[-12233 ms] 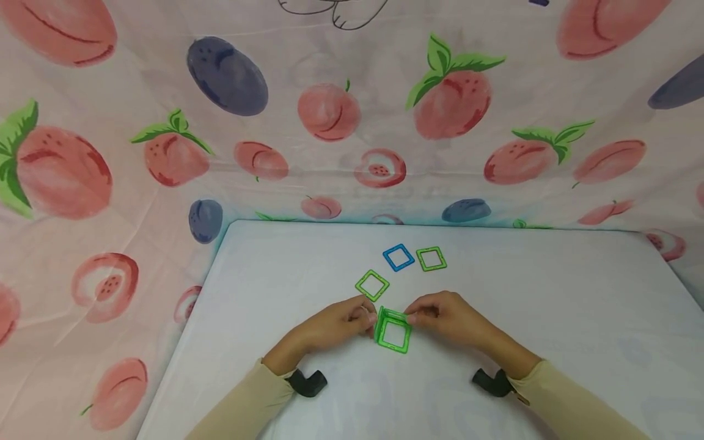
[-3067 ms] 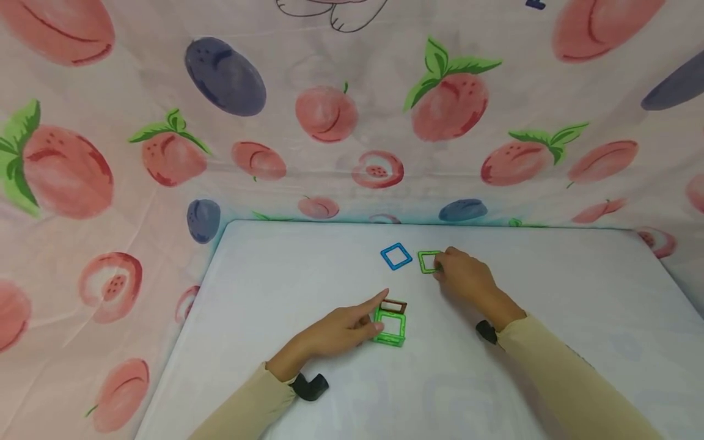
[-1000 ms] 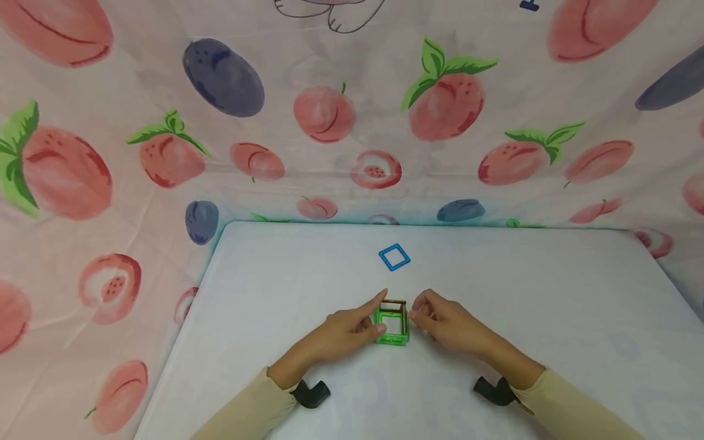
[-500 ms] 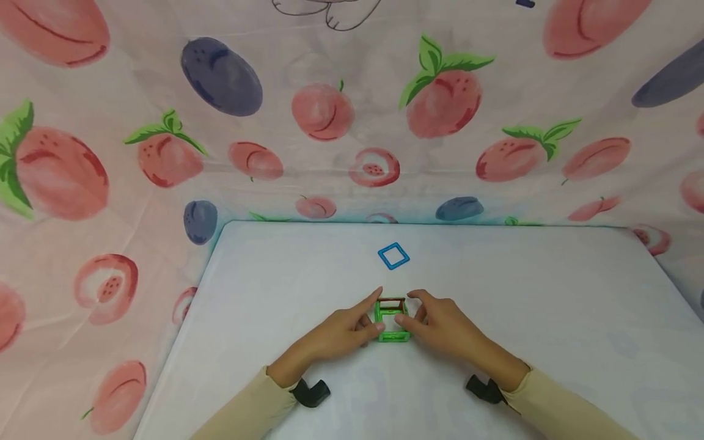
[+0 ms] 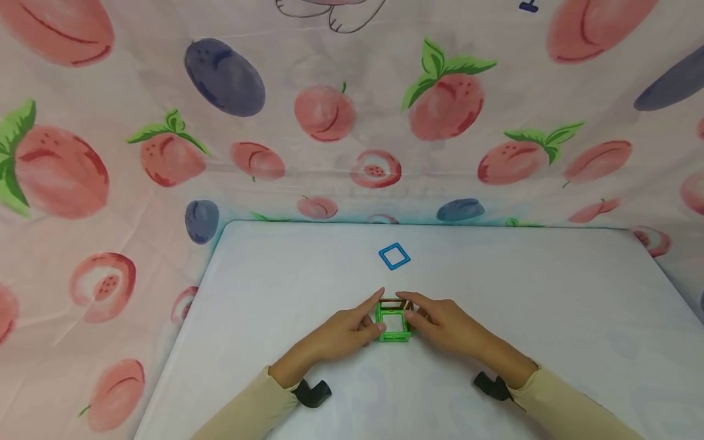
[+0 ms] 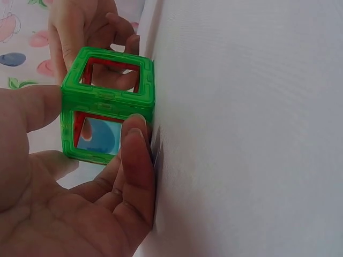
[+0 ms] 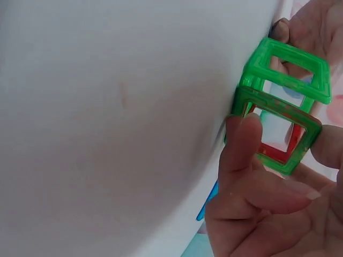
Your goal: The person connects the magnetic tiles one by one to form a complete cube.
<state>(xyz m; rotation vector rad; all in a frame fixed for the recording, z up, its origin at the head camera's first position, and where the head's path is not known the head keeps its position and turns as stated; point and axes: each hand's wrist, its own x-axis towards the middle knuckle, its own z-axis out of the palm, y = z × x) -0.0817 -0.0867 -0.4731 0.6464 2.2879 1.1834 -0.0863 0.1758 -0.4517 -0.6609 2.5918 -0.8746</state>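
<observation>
Square magnetic tiles, green with a red one at the back, stand together as a box-shaped frame point(image 5: 394, 337) on the white table. My left hand point(image 5: 340, 333) grips its left side, thumb on the near upper edge and index finger stretched to the far corner. My right hand point(image 5: 448, 325) holds the right side between thumb and fingers, the index finger reaching over the far right corner. In the right wrist view, the right green tile point(image 7: 303, 142) is angled, with a gap between its upper corner and the neighbouring green tile point(image 7: 297, 85).
One blue square tile point(image 5: 387, 261) lies flat behind the frame, towards the table's far edge. A fruit-print cloth point(image 5: 324, 171) hangs behind and to the left of the white table point(image 5: 275, 256). Each wrist carries a black mount.
The loose green tiles at the back have gone; my right hand took one and brought it to the frame's right side. Lately its index finger has moved left over the far corner.
</observation>
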